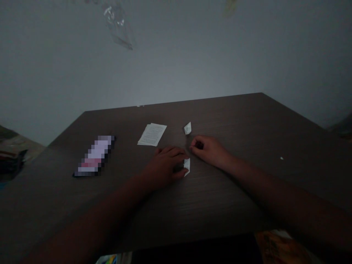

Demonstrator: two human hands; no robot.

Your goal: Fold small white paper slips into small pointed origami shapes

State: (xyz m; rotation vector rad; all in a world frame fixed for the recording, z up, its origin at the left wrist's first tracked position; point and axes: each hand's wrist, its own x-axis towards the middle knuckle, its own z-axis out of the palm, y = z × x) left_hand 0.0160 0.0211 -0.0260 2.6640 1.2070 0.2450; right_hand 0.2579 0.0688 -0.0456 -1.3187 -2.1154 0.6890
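My left hand point(167, 165) rests on the table over a small piece of printed paper point(187, 165), its thumb and fingers holding it from both sides. Part of that paper is hidden beneath the fingers. To the right, my right hand point(207, 149) is closed in a pinch, thumb and index fingertips together, with nothing showing between them. Just beyond it stands a small folded piece of paper point(187, 128). A stack of printed paper sheets point(152, 134) lies flat past my left hand.
A phone point(95, 157) with a blurred-out screen lies at the left of the brown table point(233, 205). A tiny white scrap point(281, 158) sits at the right. The table's far edge meets a pale wall point(192, 55), which carries a piece of clear plastic point(118, 27).
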